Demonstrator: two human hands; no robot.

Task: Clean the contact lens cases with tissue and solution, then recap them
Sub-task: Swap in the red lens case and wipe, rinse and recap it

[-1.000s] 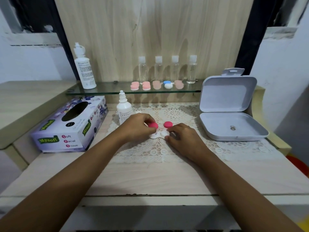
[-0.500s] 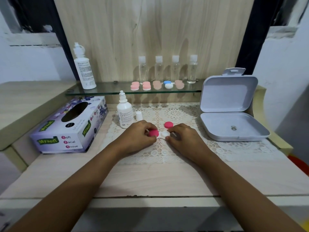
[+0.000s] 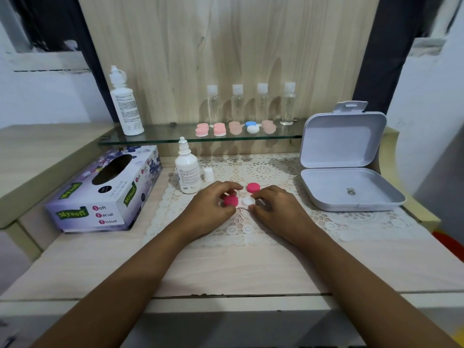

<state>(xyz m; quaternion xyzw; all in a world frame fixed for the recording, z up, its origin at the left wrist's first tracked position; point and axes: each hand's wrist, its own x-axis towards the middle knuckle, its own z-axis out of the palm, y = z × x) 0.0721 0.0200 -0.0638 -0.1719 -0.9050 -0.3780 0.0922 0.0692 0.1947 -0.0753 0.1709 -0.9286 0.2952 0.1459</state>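
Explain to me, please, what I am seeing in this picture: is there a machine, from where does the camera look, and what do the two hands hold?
There is no machine here. A person works with two bare hands, and the single camera sits on the person's head, looking forward and down.

The left hand pinches a pink cap at the left end of a white lens case. The right hand has its grip on the case's other end, where the well is uncovered. A second pink cap lies loose just behind the case.

All this rests on a lace mat. A solution bottle stands nearby, a tissue box lies to the left, and an open grey box sits to the right. A glass shelf behind carries more cases and bottles.
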